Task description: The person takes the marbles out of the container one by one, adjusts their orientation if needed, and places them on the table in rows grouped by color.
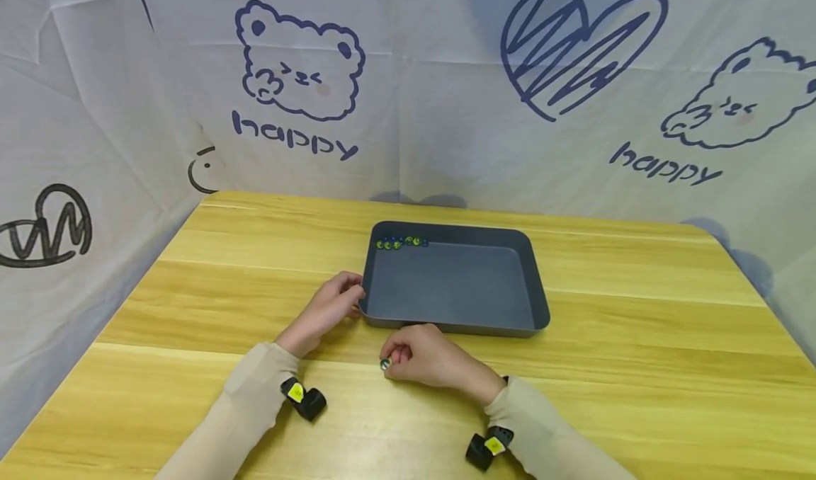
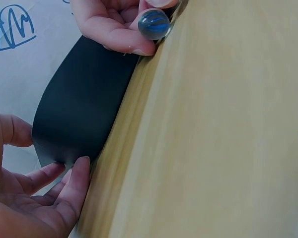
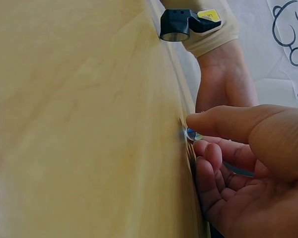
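Observation:
Between its thumb and fingertips, the right hand [image 1: 428,356] pinches a clear glass marble [image 2: 154,25] with blue swirls inside. It holds the marble low over the wood, just in front of the near wall of a dark grey rectangular tray [image 1: 452,282]. At the tray's left side, the left hand [image 1: 328,310] rests its fingertips against the outer wall near the front corner; one finger [image 2: 17,131] reaches the rim. Several marbles [image 1: 397,245], some yellow-green and some dark blue, sit together in the tray's back left corner, along the back wall.
The tray stands on a yellow wood-grain table [image 1: 637,345]. White cloth [image 1: 433,133] with drawn bears, hearts and writing hangs behind and to the left of the table. Each wrist wears a black strap camera [image 1: 309,402] over a beige sleeve [image 1: 245,388].

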Motion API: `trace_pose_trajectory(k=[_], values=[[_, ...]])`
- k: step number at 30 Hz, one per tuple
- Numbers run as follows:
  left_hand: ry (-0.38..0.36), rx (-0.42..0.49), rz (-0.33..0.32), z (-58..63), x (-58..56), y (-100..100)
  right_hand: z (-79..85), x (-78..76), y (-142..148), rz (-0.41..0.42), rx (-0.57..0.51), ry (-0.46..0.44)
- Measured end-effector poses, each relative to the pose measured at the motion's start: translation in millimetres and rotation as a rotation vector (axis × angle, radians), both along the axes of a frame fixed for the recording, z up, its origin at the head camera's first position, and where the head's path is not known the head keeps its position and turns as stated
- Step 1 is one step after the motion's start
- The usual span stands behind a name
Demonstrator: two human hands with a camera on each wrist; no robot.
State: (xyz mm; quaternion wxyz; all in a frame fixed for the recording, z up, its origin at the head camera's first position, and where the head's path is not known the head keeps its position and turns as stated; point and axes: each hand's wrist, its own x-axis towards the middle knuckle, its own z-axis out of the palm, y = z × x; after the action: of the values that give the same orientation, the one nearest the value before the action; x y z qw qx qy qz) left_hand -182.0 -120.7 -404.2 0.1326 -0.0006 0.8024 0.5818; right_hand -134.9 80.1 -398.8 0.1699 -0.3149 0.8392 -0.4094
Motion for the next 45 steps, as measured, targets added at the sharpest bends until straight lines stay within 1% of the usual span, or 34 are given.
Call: trace_pose_trajectory(k=[6, 9, 14, 17, 21, 24, 26, 30, 32, 34, 36, 40, 42, 45], values=[[0.002, 0.004, -0.005, 1.5, 0.6, -1.4, 1.5, -0.3, -0.5, -0.002, 0.013, -0.004], [0.006, 0.008, -0.003, 2.9, 1.8, -1.6, 2.8, -0.6, -0.1, -0.005, 0.02, -0.021], [0.01, 0.016, 0.001, 3.1, 2.8, -0.8, 8.5, 0.7, 2.7, -0.015, 0.041, -0.044], [0.01, 0.015, 0.001, 3.0, 2.8, 0.1, 16.2, 3.3, 4.8, -0.023, 0.062, -0.037], [0.014, 0.008, -0.006, 3.5, 2.8, 0.6, 32.7, 5.3, 9.8, -0.041, 0.071, -0.009], [0.013, 0.009, -0.009, 4.1, 2.4, 0.6, 47.5, 2.7, 17.3, -0.071, 0.061, 0.017], [0.012, 0.015, -0.009, 5.0, 2.1, 0.5, 57.1, -1.6, 24.4, -0.11, 0.047, 0.044], [0.019, 0.022, -0.015, 5.6, 1.2, -0.5, 73.3, -17.2, 40.9, -0.256, 0.046, 0.077], [0.019, 0.021, -0.015, 4.8, 0.5, -0.5, 79.6, -29.2, 48.1, -0.336, 0.076, 0.075], [0.018, 0.021, -0.016, 3.8, 0.6, -0.3, 84.4, -43.8, 54.0, -0.38, 0.111, 0.055], [0.019, 0.022, -0.014, 2.0, 0.5, -0.4, 87.4, -60.1, 56.8, -0.399, 0.158, 0.034], [0.023, 0.024, -0.006, 0.1, 1.1, -1.2, 87.8, -89.6, 55.0, -0.4, 0.242, 0.015], [0.022, 0.023, -0.004, -0.8, 1.0, -1.5, 85.3, -101.8, 52.0, -0.395, 0.278, 0.022], [0.018, 0.027, -0.006, 0.5, 2.0, -1.8, 82.0, -115.0, 46.5, -0.39, 0.314, 0.031]])
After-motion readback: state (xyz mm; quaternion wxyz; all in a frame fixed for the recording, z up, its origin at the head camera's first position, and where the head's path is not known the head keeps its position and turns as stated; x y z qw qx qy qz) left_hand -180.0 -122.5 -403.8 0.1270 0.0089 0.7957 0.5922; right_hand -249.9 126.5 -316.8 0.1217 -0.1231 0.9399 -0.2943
